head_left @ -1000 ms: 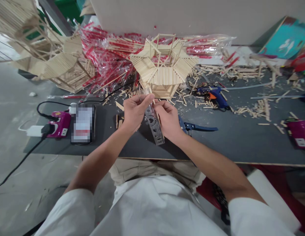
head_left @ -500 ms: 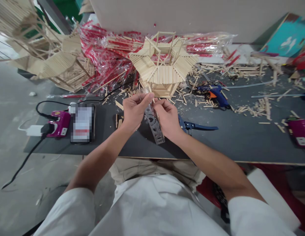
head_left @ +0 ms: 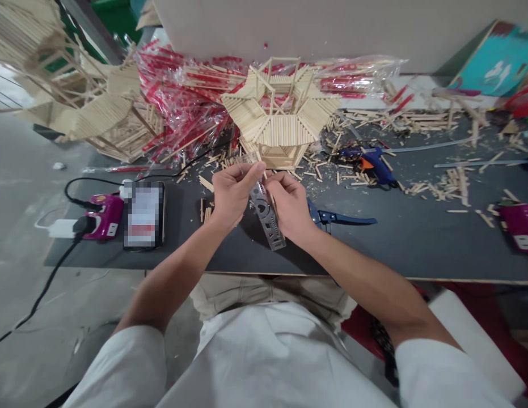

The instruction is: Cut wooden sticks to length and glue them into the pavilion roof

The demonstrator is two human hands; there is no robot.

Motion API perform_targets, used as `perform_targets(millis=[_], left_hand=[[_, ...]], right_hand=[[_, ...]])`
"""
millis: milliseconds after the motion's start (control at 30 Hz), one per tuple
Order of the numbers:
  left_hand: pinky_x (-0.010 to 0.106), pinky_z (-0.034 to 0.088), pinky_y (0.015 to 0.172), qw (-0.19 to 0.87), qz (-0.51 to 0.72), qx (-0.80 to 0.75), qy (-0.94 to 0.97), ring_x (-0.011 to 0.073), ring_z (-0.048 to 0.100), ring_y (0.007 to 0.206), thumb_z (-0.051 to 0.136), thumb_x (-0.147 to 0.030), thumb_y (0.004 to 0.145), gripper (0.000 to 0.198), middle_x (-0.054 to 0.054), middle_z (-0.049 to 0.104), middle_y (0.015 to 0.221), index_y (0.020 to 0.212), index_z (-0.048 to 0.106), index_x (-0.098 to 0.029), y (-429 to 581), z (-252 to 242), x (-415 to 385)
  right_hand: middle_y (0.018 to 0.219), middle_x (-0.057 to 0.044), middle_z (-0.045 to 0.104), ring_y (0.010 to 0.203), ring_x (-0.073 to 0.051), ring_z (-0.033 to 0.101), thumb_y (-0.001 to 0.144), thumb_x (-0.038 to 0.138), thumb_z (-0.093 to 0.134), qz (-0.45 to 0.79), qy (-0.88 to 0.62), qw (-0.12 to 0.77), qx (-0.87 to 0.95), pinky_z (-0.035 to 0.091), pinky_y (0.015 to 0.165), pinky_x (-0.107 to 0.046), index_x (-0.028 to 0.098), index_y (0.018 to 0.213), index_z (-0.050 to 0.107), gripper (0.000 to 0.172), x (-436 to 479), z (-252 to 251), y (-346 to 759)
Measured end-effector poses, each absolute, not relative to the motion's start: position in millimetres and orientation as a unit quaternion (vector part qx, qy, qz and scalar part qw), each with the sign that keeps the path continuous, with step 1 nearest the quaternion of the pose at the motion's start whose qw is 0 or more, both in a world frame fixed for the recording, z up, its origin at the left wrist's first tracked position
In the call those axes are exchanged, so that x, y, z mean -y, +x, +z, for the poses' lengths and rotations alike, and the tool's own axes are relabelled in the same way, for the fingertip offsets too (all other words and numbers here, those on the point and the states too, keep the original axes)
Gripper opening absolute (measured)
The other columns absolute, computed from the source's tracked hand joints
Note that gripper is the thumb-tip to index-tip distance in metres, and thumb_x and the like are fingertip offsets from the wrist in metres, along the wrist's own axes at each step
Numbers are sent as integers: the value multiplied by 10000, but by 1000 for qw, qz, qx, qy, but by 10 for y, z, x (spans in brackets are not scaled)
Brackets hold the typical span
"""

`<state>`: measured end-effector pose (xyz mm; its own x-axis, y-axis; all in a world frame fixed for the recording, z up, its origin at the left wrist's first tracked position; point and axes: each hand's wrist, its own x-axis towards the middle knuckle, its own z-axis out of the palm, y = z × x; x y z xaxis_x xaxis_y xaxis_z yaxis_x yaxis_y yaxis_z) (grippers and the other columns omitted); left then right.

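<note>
Flanking the ruler (head_left: 274, 232): cutters (head_left: 344, 219), phone (head_left: 143, 214)

One ruler (head_left: 267, 218), one glue gun (head_left: 372, 161), one cutter (head_left: 340, 218), one phone (head_left: 143, 214); stick models (head_left: 281, 122), perhaps two.

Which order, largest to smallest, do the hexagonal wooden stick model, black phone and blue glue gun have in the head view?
1. Hexagonal wooden stick model
2. Black phone
3. Blue glue gun, though it lies farther away.
</note>
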<state>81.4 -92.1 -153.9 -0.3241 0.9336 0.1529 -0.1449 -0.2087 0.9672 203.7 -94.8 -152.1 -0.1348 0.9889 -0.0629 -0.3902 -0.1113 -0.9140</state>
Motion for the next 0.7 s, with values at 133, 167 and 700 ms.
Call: perform_targets(millis=[133, 167, 700], left_hand=[[260, 581, 700, 415, 650, -481, 416, 119, 685, 656, 918, -495, 850, 271, -2, 757, 730, 845, 866, -229, 818, -1545, 924], [256, 576, 700, 421, 649, -480, 414, 116, 679, 656, 916, -491, 853, 266, -2, 757, 731, 852, 869, -229, 822, -1542, 926], [381, 605, 920, 187, 480, -632, 579, 278, 786, 1053, 822, -479, 940, 563, 140, 785, 1318, 1433, 695, -239, 455, -1583, 820]], right_hand=[[622, 77, 457, 584, -101, 376, 786, 349, 774, 652, -378, 536, 379, 314, 586, -274, 242, 692, 548, 267, 938, -1526, 2036], [616, 78, 454, 583, -100, 375, 779, 343, 773, 652, -380, 538, 376, 310, 582, -272, 241, 687, 551, 261, 935, -1520, 2034], [693, 28, 686, 511, -98, 546, 738, 370, 766, 706, -378, 370, 470, 363, 477, -239, 222, 755, 646, 191, 748, -1099, 2447]])
